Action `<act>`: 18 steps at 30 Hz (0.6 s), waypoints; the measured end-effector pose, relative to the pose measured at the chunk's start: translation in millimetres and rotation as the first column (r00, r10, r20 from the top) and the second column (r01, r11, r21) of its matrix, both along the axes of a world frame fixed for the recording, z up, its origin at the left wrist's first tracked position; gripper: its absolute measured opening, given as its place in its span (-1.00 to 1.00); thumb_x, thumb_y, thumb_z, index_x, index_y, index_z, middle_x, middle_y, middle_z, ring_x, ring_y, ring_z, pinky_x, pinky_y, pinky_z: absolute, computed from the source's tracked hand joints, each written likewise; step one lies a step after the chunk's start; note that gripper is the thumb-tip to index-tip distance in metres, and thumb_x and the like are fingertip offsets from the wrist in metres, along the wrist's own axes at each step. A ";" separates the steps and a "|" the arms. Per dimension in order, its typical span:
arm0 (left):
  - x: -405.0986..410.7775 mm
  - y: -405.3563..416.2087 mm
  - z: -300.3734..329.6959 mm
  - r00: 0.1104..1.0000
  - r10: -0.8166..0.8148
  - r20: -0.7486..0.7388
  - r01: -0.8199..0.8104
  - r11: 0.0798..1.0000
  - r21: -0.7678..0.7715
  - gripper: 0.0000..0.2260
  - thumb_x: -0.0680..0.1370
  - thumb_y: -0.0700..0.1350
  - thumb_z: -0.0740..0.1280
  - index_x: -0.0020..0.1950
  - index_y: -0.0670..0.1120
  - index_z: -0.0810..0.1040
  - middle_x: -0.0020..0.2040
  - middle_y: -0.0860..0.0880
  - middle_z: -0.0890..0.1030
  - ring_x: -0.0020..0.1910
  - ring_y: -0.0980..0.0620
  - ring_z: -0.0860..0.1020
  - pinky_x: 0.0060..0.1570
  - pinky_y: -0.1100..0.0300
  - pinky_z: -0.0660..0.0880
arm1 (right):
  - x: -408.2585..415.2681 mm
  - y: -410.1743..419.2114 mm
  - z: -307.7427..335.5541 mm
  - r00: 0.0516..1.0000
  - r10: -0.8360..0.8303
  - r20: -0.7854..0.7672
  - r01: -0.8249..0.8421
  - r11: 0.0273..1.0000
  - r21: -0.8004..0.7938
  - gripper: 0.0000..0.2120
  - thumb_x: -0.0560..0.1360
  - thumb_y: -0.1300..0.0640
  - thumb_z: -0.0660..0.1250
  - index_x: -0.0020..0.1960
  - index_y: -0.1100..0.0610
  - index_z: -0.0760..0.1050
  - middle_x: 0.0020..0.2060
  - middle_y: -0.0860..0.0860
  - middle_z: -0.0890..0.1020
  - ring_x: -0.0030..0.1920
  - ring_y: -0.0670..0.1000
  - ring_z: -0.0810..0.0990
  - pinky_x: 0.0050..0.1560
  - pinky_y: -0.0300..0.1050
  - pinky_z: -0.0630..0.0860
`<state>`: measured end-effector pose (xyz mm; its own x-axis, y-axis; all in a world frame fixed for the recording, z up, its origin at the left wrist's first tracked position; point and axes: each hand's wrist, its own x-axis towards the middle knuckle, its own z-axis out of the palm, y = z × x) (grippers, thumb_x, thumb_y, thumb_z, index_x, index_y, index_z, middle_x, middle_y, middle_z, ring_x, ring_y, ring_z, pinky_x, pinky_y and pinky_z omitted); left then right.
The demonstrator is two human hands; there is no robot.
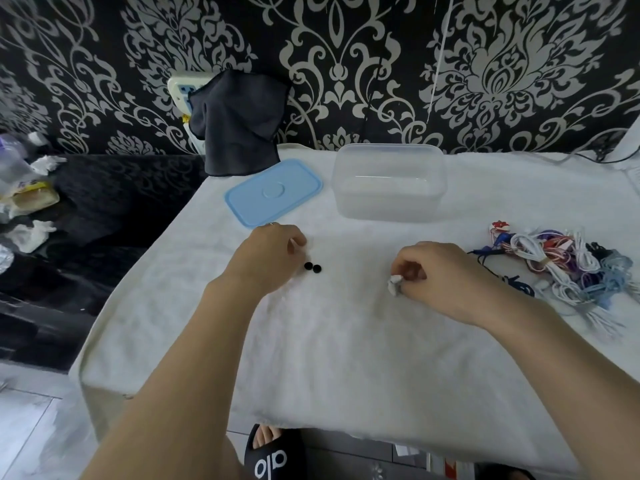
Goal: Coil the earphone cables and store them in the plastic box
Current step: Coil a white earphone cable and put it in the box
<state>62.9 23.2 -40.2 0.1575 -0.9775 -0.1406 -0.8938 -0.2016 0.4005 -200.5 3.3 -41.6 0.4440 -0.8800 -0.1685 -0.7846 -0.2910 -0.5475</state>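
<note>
A clear plastic box (pixel 389 183) stands open and empty at the back of the white-covered table (pixel 346 358). Its blue lid (pixel 273 191) lies flat to its left. My left hand (pixel 268 258) pinches a white earphone cable, with its two black earbuds (pixel 312 267) resting on the cloth just beside the fingers. My right hand (pixel 436 271) is closed on the cable's other end, where a white plug (pixel 394 284) pokes out. The white cable between my hands is barely visible against the cloth. A tangled pile of coloured earphone cables (pixel 561 268) lies at the right.
A dark cloth (pixel 239 123) hangs over a white power strip at the table's back left. A black sofa with bags and crumpled tissues (pixel 31 202) sits to the left. My slippered foot (pixel 272 452) shows under the table's front edge.
</note>
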 end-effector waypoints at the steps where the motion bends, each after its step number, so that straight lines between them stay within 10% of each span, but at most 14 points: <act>1: 0.0 -0.4 -0.2 1.000 -0.003 -0.003 0.002 1.000 -0.004 -0.81 0.60 -0.17 0.29 0.13 0.02 0.62 0.05 0.03 0.60 -0.03 0.02 0.53 -0.05 0.19 0.44 | 0.2 -0.4 0.4 1.000 -0.006 0.007 0.006 1.000 0.007 -0.92 0.49 0.13 0.39 -0.13 -0.05 0.59 -0.22 -0.14 0.58 -0.16 -0.08 0.57 -0.09 -0.01 0.57; 12: -4.3 -8.2 1.1 0.999 0.011 -0.044 -0.012 1.000 -0.019 -0.90 0.55 -0.23 0.27 -0.09 -0.11 0.57 -0.13 0.00 0.63 -0.31 0.04 0.52 -0.35 0.19 0.45 | 4.2 -2.2 6.4 0.966 -0.095 0.241 0.078 0.994 0.077 -0.90 0.51 0.11 0.38 -0.12 -0.08 0.60 -0.26 -0.15 0.67 -0.15 -0.06 0.63 -0.09 0.01 0.57; 18: 6.1 -7.0 9.6 0.998 0.047 -0.049 -0.048 0.999 -0.021 -0.74 0.57 -0.31 0.18 0.04 -0.04 0.61 0.05 0.04 0.61 -0.12 0.07 0.51 -0.27 0.35 0.38 | 9.2 2.1 7.7 0.946 -0.105 0.308 0.087 0.994 0.070 -0.89 0.53 0.14 0.38 -0.12 -0.05 0.61 -0.26 -0.11 0.67 -0.22 -0.11 0.63 -0.15 -0.01 0.57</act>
